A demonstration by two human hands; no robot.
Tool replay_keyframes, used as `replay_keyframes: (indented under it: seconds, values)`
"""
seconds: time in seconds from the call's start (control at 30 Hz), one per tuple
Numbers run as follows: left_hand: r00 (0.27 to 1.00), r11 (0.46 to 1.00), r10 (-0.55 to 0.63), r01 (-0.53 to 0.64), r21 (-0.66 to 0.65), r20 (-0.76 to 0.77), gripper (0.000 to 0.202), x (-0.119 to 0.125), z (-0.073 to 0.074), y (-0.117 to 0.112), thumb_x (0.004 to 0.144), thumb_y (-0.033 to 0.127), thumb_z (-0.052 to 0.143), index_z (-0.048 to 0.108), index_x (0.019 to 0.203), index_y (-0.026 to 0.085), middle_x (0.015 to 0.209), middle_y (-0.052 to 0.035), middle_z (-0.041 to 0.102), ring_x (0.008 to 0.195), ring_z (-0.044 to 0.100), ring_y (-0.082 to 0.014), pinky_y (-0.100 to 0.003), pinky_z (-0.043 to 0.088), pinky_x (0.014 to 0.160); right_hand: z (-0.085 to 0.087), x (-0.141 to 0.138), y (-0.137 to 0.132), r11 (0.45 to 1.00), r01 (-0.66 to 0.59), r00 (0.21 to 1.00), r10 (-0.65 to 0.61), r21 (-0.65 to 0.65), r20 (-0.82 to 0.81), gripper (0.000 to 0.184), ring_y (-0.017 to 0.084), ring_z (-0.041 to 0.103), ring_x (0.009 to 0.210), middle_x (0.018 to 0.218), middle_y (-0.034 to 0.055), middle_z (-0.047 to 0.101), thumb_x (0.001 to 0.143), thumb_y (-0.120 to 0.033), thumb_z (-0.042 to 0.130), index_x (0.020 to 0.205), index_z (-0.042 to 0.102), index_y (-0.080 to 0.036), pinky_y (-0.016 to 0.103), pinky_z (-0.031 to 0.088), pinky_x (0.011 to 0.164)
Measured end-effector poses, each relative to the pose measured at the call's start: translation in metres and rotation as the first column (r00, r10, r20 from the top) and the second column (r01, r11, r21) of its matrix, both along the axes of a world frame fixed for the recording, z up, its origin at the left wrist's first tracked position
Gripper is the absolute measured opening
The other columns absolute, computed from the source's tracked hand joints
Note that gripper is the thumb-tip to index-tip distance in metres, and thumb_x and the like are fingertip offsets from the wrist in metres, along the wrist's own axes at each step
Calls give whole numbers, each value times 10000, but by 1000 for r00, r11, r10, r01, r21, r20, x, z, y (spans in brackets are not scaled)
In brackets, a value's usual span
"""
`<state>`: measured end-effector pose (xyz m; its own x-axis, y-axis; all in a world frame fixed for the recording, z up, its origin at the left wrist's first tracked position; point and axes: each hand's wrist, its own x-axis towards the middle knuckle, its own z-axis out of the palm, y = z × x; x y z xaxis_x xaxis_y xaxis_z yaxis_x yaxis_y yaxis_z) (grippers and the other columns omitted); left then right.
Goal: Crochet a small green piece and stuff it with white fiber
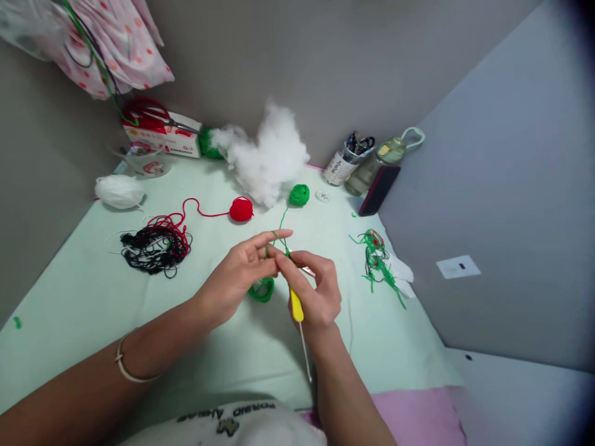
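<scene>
- L hand (244, 266): part-curled, index finger extended, w/ green yarn (283, 218) strung over it; thumb pinched in at R fingertips.
- R hand (320, 291): closed round yellow-handled hook (296, 306), shaft pointed near; far tip hidden.
- Yarn ran far to green ball (299, 195) on table (83, 279), just right of white stuffing (272, 155).
- Green bundle (261, 297) lay just near of L hand.
- Red ball (241, 210) sat far left; its strand ran to black-and-red tangle (151, 254).

I note hook handle (296, 306) smooth plastic, hook shaft (305, 351) bare metal; stuffing (269, 155), 11 o'clock, matt, fluffy; tablecloth (83, 272) matt fabric.
</scene>
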<state>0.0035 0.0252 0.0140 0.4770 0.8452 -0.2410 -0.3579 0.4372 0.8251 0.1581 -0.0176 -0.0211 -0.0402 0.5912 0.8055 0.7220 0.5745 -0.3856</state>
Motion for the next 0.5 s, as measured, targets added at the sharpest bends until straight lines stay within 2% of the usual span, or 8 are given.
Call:
replay_keyframes:
  seconds: [0.1,0.17,0.23,0.33,0.4,0.5]
  values:
    - [989,987,-77,94,-131,130,443,-5,2,-2,820,287,825,744,1248,203,787,1,639,685,523,-108,-237,406,644,10,0,-1,993,-103,964,87,-50,-253,330,219,748,927,1022,59,772,968,-115,596,1189,743,-311,366,640,715]
    - [987,988,-51,72,-134,155,414,-9,5,-5,822,264,821,761,1228,206,752,12,625,656,487,-99,-235,386,627,21,0,-3,976,-189,861,112,-106,-496,245,190,728,799,927,59,763,1008,-157,540,1073,754,-258,328,610,619]
    - [990,995,-23,35,-92,136,400,-13,9,-10,837,260,808,764,1233,226,789,2,652,700,514,-112,-240,388,641,30,-1,-4,941,-297,770,134,-165,-624,220,162,695,700,889,56,753,1025,-211,533,991,750,-228,315,592,597]
    - [995,1000,-28,29,-3,96,390,-16,12,-20,839,265,806,772,1227,255,956,-39,719,882,594,-160,-255,420,714,37,-6,-7,898,-379,764,168,-223,-623,193,152,700,715,913,52,768,1019,-249,568,1006,759,-227,305,599,640]
    - [998,999,-1,-2,48,63,373,-15,14,-28,844,276,804,777,1215,262,1004,-46,725,936,601,-175,-260,433,743,38,-11,-10,905,-360,800,176,-225,-574,194,146,702,734,917,35,778,1015,-221,577,1044,767,-249,293,596,652]
    - [992,989,124,-125,77,23,395,-13,15,-40,833,302,826,771,1223,271,973,-22,699,900,586,-157,-254,445,770,35,-16,-19,933,-305,872,192,-193,-450,239,167,723,809,933,26,782,1000,-153,584,1087,765,-283,321,609,712]
